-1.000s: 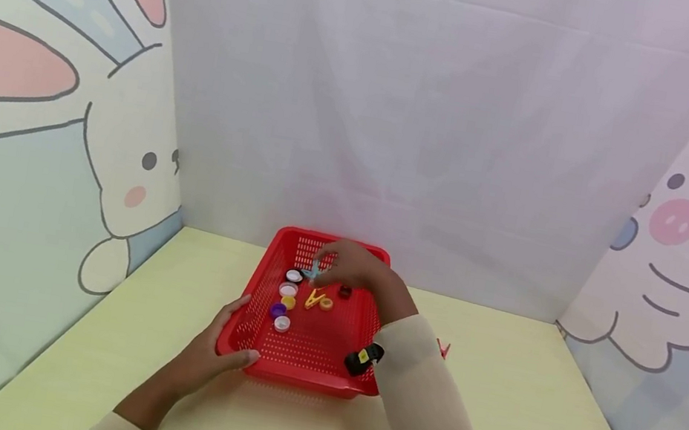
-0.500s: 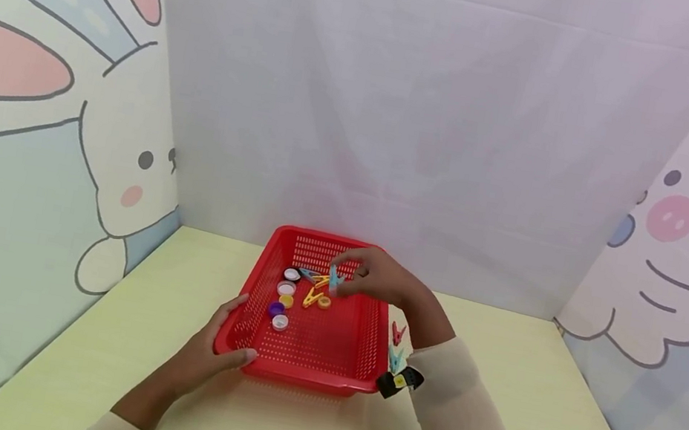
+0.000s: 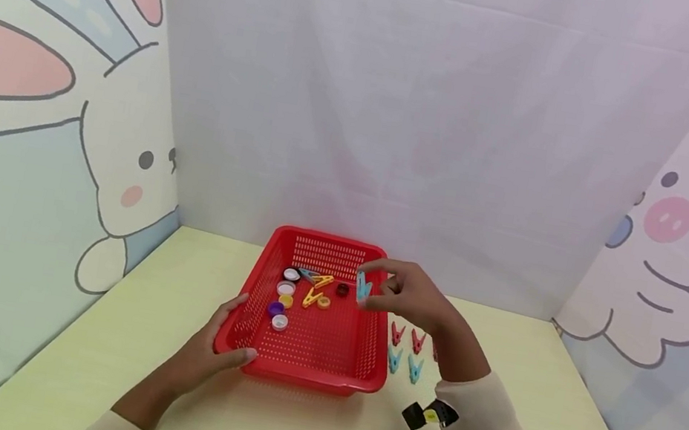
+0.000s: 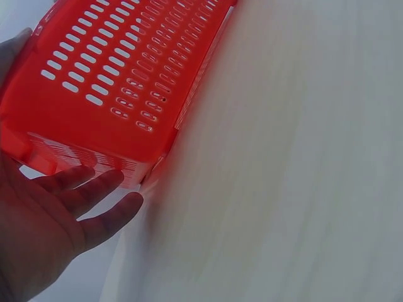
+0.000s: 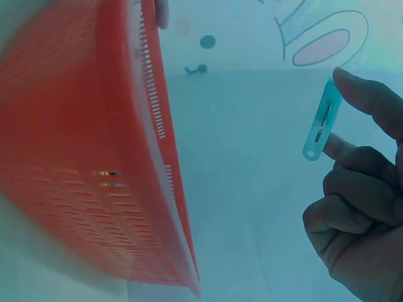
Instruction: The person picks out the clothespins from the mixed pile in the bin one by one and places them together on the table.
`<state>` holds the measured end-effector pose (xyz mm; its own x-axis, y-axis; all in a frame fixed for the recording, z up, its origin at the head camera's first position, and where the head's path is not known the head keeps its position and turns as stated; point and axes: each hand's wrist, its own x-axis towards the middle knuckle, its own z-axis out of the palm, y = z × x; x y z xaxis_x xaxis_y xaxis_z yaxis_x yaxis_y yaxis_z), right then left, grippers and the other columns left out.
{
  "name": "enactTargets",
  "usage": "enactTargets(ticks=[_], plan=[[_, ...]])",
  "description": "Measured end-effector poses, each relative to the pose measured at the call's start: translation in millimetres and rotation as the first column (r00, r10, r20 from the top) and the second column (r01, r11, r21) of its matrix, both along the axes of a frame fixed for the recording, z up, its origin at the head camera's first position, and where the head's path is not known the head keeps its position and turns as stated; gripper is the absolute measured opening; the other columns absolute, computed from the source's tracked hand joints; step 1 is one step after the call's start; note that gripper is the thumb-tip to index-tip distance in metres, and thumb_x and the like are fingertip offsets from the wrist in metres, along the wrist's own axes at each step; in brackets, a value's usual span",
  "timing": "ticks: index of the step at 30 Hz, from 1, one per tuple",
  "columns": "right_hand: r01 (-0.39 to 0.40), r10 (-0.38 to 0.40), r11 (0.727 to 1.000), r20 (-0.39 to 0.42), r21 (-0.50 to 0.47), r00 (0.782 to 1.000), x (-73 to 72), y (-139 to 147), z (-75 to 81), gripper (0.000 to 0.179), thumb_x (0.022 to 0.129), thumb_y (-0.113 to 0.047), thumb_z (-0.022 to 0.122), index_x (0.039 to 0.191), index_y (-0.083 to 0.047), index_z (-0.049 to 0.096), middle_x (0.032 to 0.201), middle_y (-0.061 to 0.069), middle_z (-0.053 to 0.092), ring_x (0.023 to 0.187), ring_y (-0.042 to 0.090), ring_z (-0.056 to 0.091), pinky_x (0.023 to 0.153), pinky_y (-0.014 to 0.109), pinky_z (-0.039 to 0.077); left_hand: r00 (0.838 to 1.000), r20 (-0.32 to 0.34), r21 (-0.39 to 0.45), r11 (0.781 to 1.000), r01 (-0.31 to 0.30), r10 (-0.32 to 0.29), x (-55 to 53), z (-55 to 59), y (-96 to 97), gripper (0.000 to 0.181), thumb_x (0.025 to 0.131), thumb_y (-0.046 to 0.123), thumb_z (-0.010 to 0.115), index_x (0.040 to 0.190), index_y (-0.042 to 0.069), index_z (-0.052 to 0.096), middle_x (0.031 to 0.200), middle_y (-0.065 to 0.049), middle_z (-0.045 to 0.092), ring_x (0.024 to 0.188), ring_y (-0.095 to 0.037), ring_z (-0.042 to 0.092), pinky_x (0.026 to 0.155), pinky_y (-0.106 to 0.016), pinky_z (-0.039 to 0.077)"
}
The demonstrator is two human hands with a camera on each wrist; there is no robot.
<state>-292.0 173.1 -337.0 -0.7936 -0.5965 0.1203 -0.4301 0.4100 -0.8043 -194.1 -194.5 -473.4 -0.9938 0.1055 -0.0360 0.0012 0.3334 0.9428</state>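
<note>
My left hand (image 3: 209, 344) holds the near left corner of a red plastic basket (image 3: 305, 376), thumb over the front rim and fingers along the left side. In the left wrist view several fingers (image 4: 104, 226) lie by the basket's outer wall. My right hand (image 3: 409, 297) pinches a light blue clothespin (image 3: 363, 288) between thumb and a finger, above the basket's right rim. Inside the basket are yellow clothespins (image 3: 312, 299), a blue clothespin (image 3: 306, 274) and several bottle caps, among them a purple one (image 3: 276, 309) and a dark one (image 3: 342, 289).
Right of the basket, red clothespins (image 3: 417, 341) lie in a row on the pale yellow table (image 3: 528, 424), with light blue clothespins (image 3: 414, 369) in a row nearer me. A white curtain (image 3: 397, 141) hangs behind; cartoon panels (image 3: 137, 159) flank the table.
My right hand has lifted the light blue clothespin out of the basket and moved it right, over the right rim. The left hand stays at the corner. Clothespins on the table have come into view.
</note>
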Motion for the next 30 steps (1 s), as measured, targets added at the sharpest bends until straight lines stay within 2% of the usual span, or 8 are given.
enactTargets(ticks=[10, 16, 21, 25, 29, 30], plan=[[0.101, -0.103, 0.99, -0.019, -0.094, 0.994, 23.7, 34, -15.2, 0.06, 0.09, -0.016, 0.088, 0.145, -0.008, 0.066, 0.06, 0.001, 0.047, 0.051, 0.007, 0.037, 0.049, 0.023, 0.043, 1.0, 0.008, -0.004, 1.0, -0.011, 0.011, 1.4, 3.3, 1.8, 0.113, 0.087, 0.036, 0.091, 0.172, 0.034, 0.017, 0.17, -0.017, 0.039, 0.148, -0.042, 0.052, 0.095, -0.046, 0.068], [0.132, -0.139, 0.98, -0.031, -0.15, 0.99, 31.2, 61, -29.9, 0.056, 0.092, -0.009, 0.085, 0.145, -0.002, 0.066, 0.059, 0.001, 0.041, 0.052, 0.004, 0.032, 0.046, 0.025, 0.039, 1.0, 0.008, -0.005, 1.0, -0.012, 0.012, 1.0, 3.7, 2.1, 0.112, 0.087, 0.037, 0.09, 0.172, 0.034, 0.017, 0.169, -0.017, 0.04, 0.147, -0.042, 0.052, 0.095, -0.046, 0.068], [0.19, -0.199, 0.966, -0.036, -0.176, 0.979, 37.8, 82, -45.0, 0.053, 0.093, -0.008, 0.083, 0.143, -0.001, 0.066, 0.058, 0.004, 0.037, 0.052, 0.004, 0.029, 0.046, 0.029, 0.04, 1.0, 0.018, -0.002, 1.0, -0.006, 0.006, 0.7, 2.6, 1.8, 0.113, 0.087, 0.037, 0.091, 0.172, 0.034, 0.016, 0.17, -0.017, 0.039, 0.148, -0.042, 0.052, 0.095, -0.046, 0.068], [0.221, -0.227, 0.959, -0.017, -0.176, 0.974, 41.7, 95, -53.9, 0.052, 0.094, -0.009, 0.084, 0.143, -0.001, 0.066, 0.058, 0.005, 0.034, 0.05, 0.006, 0.033, 0.054, 0.03, 0.05, 1.0, 0.013, -0.004, 1.0, -0.006, 0.006, 0.5, 2.8, 0.9, 0.113, 0.087, 0.037, 0.09, 0.172, 0.034, 0.016, 0.17, -0.017, 0.038, 0.148, -0.042, 0.051, 0.095, -0.046, 0.068], [0.241, -0.241, 0.958, 0.018, -0.156, 0.97, 44.5, 105, -59.4, 0.053, 0.094, -0.009, 0.083, 0.143, -0.001, 0.066, 0.058, 0.005, 0.034, 0.048, 0.012, 0.048, 0.072, 0.032, 0.064, 1.0, 0.01, -0.006, 1.0, -0.004, 0.004, 0.0, 2.8, 0.3, 0.114, 0.087, 0.038, 0.09, 0.172, 0.034, 0.015, 0.171, -0.017, 0.038, 0.148, -0.042, 0.051, 0.095, -0.046, 0.068], [0.246, -0.246, 0.959, 0.021, -0.143, 0.969, 45.2, 107, -60.3, 0.053, 0.094, -0.01, 0.084, 0.143, 0.0, 0.065, 0.059, 0.004, 0.033, 0.048, 0.011, 0.046, 0.074, 0.031, 0.065, 1.0, 0.01, -0.007, 1.0, -0.004, 0.004, -0.2, 2.9, 0.2, 0.114, 0.087, 0.038, 0.091, 0.172, 0.034, 0.015, 0.171, -0.016, 0.038, 0.148, -0.042, 0.051, 0.095, -0.045, 0.068]])
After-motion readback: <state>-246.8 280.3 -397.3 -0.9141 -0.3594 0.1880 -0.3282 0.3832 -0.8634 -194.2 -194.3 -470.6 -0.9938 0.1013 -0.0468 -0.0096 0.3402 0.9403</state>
